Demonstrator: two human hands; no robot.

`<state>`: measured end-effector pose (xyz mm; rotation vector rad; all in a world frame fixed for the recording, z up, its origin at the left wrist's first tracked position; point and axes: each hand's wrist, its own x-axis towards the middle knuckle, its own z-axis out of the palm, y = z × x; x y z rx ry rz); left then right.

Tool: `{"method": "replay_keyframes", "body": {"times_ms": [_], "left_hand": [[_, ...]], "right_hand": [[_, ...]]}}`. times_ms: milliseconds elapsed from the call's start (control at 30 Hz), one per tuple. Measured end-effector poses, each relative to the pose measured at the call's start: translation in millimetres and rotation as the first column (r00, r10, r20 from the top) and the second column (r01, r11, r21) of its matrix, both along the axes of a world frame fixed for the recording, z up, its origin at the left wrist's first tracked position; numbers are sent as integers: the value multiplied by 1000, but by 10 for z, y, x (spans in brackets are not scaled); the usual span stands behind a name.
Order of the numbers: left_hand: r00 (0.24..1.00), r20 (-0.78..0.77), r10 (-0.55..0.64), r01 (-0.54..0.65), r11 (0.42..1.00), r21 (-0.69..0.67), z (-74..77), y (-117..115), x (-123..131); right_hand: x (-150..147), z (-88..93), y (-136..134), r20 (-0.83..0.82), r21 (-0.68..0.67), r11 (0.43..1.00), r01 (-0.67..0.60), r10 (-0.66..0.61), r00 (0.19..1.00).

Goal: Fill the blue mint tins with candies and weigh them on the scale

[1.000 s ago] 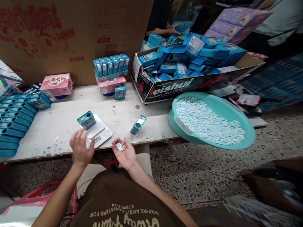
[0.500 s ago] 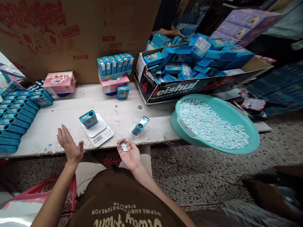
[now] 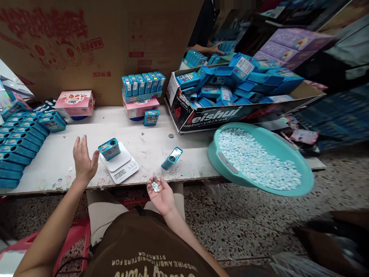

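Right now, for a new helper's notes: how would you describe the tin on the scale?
On the white workbench, find the white digital scale beside the left hand. The blue tin sits on its platform, unlike the silver-faced tin lying to its right.

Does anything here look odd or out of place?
The teal basin tilts out past the front edge of the table, its pale blue candies heaped inside, so it looks unsteady. A small round disc also lies alone on the table.
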<state>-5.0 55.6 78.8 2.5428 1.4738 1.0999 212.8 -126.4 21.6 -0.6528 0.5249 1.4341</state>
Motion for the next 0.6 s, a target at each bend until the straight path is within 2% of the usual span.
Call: {"method": "replay_keyframes", "body": {"times_ms": [167,300,400,500,600], "left_hand": [[990,-79,-117,109,989,-100,-46,130,110],[964,-216,-156,122,980,-160,-79,183,255],[927,-310,-213,132,956,-262,-69,200,282],[920,-323,-223,118,942,-316,4,269,158],[940,-319,-119,29,961,-274,141,445,-173]], "right_hand": [[28,-81,6,19,-20,1000,-4,4,1000],[5,-125,15,6,-9,999,-36,36,999],[-23,-171,21,4,-35,997,-65,65,998],[-6,-269,52,-3,-48,993,-108,108,994],[51,-405,101,-5,-29,987,-161,161,987]]}}
